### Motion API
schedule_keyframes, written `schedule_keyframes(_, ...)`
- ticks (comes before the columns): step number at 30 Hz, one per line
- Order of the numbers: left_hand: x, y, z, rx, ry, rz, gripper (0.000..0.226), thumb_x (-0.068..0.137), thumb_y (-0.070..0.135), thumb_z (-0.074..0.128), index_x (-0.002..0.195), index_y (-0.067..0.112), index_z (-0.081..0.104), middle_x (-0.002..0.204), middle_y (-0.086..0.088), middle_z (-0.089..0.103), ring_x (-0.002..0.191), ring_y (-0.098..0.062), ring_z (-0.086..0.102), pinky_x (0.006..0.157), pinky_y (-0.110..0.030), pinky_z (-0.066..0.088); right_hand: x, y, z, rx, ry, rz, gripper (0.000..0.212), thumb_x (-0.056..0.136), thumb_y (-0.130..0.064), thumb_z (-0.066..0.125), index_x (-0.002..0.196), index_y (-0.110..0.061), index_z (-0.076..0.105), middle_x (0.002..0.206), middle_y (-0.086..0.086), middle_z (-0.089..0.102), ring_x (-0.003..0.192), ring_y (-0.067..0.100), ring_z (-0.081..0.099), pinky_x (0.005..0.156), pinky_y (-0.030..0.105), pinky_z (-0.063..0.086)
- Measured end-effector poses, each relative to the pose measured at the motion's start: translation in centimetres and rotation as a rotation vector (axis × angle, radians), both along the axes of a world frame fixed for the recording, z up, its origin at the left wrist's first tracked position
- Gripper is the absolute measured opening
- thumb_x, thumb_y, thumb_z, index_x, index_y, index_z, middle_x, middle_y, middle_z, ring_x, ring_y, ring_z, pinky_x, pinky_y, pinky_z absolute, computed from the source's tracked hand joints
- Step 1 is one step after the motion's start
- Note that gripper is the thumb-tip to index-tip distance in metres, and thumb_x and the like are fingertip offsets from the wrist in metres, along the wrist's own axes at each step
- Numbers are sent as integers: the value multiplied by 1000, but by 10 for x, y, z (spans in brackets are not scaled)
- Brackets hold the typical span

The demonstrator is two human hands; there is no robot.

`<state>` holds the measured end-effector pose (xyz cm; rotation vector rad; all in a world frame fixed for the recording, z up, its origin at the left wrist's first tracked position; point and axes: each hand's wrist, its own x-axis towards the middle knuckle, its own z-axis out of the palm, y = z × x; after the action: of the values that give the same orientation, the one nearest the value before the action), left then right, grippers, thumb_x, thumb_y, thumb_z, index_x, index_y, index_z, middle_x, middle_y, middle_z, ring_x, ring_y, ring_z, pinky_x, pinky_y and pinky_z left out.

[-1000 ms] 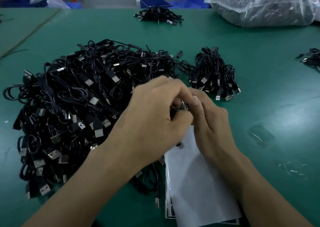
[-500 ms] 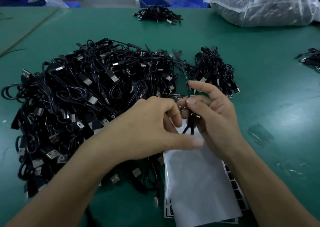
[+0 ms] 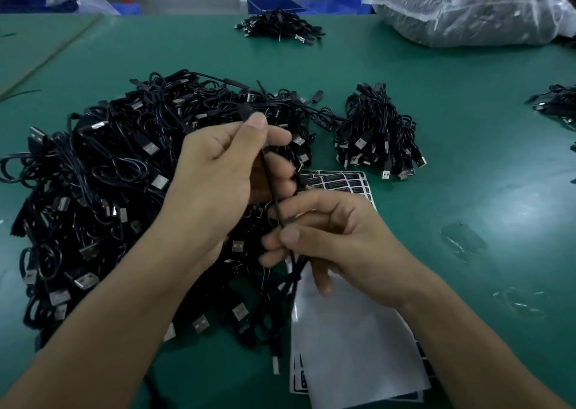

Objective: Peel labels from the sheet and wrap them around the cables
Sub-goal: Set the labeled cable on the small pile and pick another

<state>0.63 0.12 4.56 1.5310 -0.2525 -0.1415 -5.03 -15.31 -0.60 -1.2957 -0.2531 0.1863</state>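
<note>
On the left of the green worktop (image 3: 467, 206) sits a big heap of black cables (image 3: 103, 190), all tangled up. I think these are waiting for labels, so lots of work is left.

Next comes the left hand (image 3: 218, 171). Its grip is closed: the thumb and fingers pinch one thin cable (image 3: 270, 184) near its top end. That cable runs straight down to the right hand (image 3: 339, 243). Its grip is closed too, pinching the cable lower down, and the rest of the cable hangs under it. I cannot tell if a label is on this cable yet. It is too small and dark to see.

Under the right hand lies the label sheet (image 3: 339, 179), flat on the worktop, with rows of dark labels on it. A white paper (image 3: 352, 340) covers its near part.

Further right is a small bunch of cables (image 3: 377, 131), apart from the big heap. Those may be the finished ones, which would mean only a little is done. Far back are another small pile (image 3: 277, 26) and a big plastic bag (image 3: 467, 6).
</note>
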Motion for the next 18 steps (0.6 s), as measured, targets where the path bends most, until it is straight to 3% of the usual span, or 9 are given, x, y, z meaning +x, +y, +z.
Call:
schedule_keyframes(2,0,2,1,-18,19,3,38,107,32,43,87,13,69,49,4,46,41,-10,43,44,-24,48,1,1,0,-75,-19,-70,12,93,-12,65,97,-16,76,92,14,76,71,11,72,37,17,42)
schedule_keyframes(4,2,5,4,-29,31,14,40,107,34,43,84,16,71,48,8,34,39,-7,28,36,-19,32,4,-6,-1,-152,-4,-287,11,94,-16,65,92,-16,76,87,6,77,71,10,72,38,14,38)
schedule_keyframes(7,2,7,4,34,-14,-3,43,105,42,43,91,24,79,52,10,30,45,-7,21,38,-17,22,12,-25,-5,-422,-22,-710,19,94,-10,64,82,-22,72,71,-5,73,61,4,64,45,9,38)
schedule_keyframes(10,0,2,-4,145,-38,-59,43,104,49,40,98,33,79,58,5,32,46,-6,28,46,-15,28,16,-39,-10,-650,-25,-930,23,91,-11,62,84,-31,70,64,-20,67,57,-5,57,52,7,41)
schedule_keyframes(12,-3,-3,-11,237,-95,-106,41,102,45,46,95,23,80,60,-3,34,43,-5,31,45,-11,31,16,-42,-13,-732,-19,-961,19,91,-12,62,92,-29,71,72,-21,67,69,-9,61,61,2,42)
schedule_keyframes(14,-6,-9,-19,331,-210,-153,30,101,37,53,88,27,79,53,-2,48,41,-12,44,40,-18,40,15,-42,-15,-841,14,-910,17,91,-15,65,106,-22,71,86,-20,66,76,-8,61,64,-2,41)
schedule_keyframes(16,-6,-13,-28,385,-271,-143,20,97,31,60,94,39,78,68,4,70,64,-20,65,62,-32,57,13,-41,-16,-935,49,-831,24,90,-21,71,114,-22,68,93,-16,64,76,-7,59,64,-3,39)
schedule_keyframes(18,-5,-16,-37,378,-268,-101,17,94,25,67,98,36,78,78,13,74,73,-10,69,71,-26,57,12,-39,-15,-953,54,-781,28,85,-25,78,110,-29,64,92,-20,60,74,-10,59,62,-4,38)
